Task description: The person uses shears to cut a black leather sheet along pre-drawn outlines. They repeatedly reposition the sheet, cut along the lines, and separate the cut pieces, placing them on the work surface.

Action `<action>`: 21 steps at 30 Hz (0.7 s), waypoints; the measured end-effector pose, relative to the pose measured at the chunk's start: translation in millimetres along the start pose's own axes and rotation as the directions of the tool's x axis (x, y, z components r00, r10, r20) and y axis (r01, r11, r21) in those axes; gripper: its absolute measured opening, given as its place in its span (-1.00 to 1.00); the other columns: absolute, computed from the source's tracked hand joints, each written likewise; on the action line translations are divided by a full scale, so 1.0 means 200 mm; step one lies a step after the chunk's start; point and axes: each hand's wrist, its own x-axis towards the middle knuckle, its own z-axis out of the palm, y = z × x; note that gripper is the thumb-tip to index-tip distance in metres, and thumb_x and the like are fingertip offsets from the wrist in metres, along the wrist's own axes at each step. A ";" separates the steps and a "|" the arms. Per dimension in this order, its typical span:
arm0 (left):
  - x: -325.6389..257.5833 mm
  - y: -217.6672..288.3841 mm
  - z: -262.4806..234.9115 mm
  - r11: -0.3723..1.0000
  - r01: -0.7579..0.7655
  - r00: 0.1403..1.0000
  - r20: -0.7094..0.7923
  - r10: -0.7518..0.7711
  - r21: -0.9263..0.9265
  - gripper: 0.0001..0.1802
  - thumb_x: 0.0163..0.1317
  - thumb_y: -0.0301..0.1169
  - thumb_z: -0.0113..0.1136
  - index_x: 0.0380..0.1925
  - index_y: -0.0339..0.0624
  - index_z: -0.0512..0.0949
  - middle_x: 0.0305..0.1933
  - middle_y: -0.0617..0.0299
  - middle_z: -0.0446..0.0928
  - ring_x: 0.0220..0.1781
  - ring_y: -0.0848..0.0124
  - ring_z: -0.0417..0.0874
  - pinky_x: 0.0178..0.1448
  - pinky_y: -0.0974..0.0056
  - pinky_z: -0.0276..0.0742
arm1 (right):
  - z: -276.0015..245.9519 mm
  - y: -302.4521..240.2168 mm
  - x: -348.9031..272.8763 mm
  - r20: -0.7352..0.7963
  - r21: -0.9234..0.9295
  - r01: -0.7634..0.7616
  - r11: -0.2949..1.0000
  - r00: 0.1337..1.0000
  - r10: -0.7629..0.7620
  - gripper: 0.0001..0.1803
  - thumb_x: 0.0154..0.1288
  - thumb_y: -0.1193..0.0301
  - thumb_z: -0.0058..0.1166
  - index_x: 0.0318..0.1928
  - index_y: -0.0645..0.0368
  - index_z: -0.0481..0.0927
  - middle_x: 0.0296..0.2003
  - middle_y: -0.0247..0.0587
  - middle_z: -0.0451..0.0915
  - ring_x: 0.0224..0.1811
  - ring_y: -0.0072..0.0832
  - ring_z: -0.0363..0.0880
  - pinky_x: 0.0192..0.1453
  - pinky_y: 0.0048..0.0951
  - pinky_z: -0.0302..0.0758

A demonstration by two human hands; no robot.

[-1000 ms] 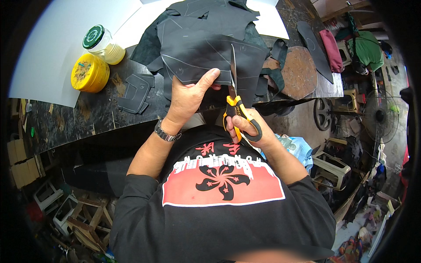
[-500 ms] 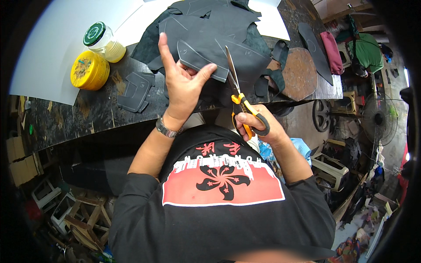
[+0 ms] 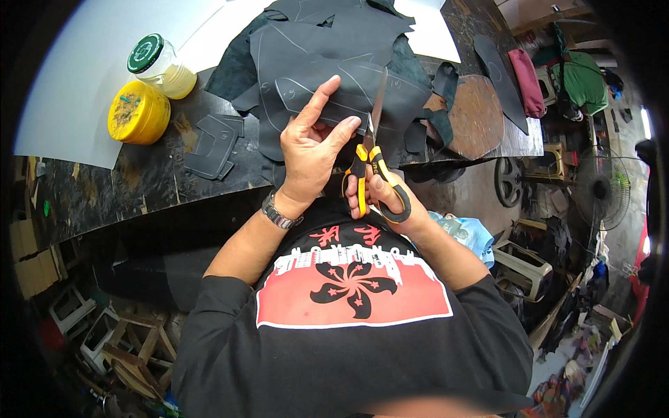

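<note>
A large sheet of black leather (image 3: 334, 42), with pale outlines drawn on it, droops over the table's near edge. My left hand (image 3: 310, 150) grips the sheet's near part, thumb on top and other fingers partly hidden beneath; its index finger stretches over the leather. In my right hand (image 3: 397, 202) are scissors (image 3: 377, 153) with yellow and black handles. Their handles are spread and the blades point away from me, apart at the leather's edge right beside my left thumb. To the left lie several cut leather pieces (image 3: 210, 148) in a small stack.
A yellow tub (image 3: 139, 115) and a glass jar with a green lid (image 3: 164, 66) stand at the left of the dark worn table (image 3: 90, 202). Right of the sheet are a round wooden board (image 3: 476, 115), leather scraps (image 3: 440, 125) and a maroon roll (image 3: 525, 83). A fan (image 3: 601, 184) stands farther right.
The leather's near edge has shifted and now lies flatter. My left hand has moved right, its index finger lowered from upright. The scissors have turned more upright and their handles have spread.
</note>
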 end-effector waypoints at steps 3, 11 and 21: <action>0.00 0.00 0.00 1.000 -0.002 1.000 -0.003 0.002 -0.021 -0.37 0.16 -0.67 0.30 0.27 -0.26 0.40 -0.01 0.19 0.60 -0.13 0.55 0.65 -0.08 0.46 0.68 | 0.01 0.01 0.01 -0.019 -0.016 0.015 1.000 1.000 -0.015 -0.47 0.37 -0.07 0.05 -0.23 0.23 0.50 -0.43 -0.26 0.52 -0.46 -0.55 0.54 -0.34 -0.58 0.43; 0.01 0.01 -0.01 0.998 0.035 0.999 -0.003 -0.035 -0.044 -0.36 0.17 -0.65 0.30 0.29 -0.30 0.36 0.09 0.13 0.56 -0.07 0.51 0.64 -0.06 0.42 0.70 | 0.00 -0.03 -0.01 -0.049 0.019 -0.096 0.995 0.994 0.096 -0.56 0.31 0.04 0.21 -0.30 0.21 0.50 -0.48 -0.27 0.50 -0.54 -0.58 0.50 -0.49 -0.59 0.45; 0.07 0.06 -0.07 0.996 0.081 0.995 0.068 -0.078 -0.043 -0.32 0.15 -0.69 0.30 0.31 -0.29 0.34 0.09 0.16 0.54 -0.09 0.56 0.62 -0.05 0.46 0.67 | -0.12 -0.22 -0.06 -0.034 -0.216 -0.229 0.949 0.973 0.227 -0.62 0.25 0.16 0.21 -0.44 0.26 0.54 -0.59 -0.31 0.47 -0.65 -0.62 0.45 -0.60 -0.61 0.42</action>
